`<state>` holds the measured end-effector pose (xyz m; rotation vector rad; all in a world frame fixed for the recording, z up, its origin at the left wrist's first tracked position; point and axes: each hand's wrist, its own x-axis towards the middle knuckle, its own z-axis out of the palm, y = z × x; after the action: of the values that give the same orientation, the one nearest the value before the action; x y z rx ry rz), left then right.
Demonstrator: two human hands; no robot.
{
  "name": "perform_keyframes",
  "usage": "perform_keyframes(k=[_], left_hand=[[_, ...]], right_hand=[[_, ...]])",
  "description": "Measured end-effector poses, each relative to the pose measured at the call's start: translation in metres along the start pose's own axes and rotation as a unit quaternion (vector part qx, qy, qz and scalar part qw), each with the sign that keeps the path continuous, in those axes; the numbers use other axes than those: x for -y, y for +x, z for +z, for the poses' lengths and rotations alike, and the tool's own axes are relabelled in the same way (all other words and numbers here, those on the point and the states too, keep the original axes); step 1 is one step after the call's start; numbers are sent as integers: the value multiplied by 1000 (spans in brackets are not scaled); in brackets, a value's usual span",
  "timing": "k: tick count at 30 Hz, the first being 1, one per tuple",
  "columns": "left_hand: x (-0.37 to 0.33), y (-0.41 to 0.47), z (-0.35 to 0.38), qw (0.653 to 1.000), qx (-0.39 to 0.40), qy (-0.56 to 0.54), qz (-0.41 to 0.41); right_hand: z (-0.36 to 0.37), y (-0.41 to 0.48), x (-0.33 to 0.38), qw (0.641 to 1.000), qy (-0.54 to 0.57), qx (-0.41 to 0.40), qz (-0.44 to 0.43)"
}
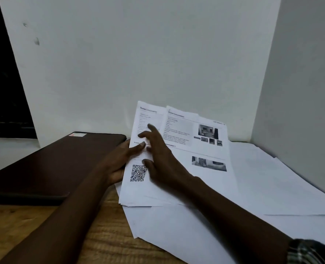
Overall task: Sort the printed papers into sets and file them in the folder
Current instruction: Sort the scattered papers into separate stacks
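A fanned stack of printed papers (205,149) with text, small photos and a QR code is tilted up over the table near the wall. My left hand (119,161) grips the stack's left edge, thumb on the top sheet. Over the front sheet, my right hand (157,155) has its fingers spread and touching the page beside the QR code. A closed dark brown folder (59,161) lies flat on the left, right next to my left hand.
More white sheets (262,187) lie spread over the wooden table (81,235) under and to the right of the held stack. White walls close the back and the right side. A dark window opening is at the far left.
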<state>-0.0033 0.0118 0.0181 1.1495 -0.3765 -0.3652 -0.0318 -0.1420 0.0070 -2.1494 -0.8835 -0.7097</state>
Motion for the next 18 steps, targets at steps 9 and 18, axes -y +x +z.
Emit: perform_keyframes(k=[9, 18], left_hand=[[11, 8, 0, 988, -26, 126, -91], [13, 10, 9, 980, -14, 185, -77]], right_hand=[[-32, 2, -20, 934, 207, -143, 252], [-30, -4, -39, 883, 201, -104, 412]])
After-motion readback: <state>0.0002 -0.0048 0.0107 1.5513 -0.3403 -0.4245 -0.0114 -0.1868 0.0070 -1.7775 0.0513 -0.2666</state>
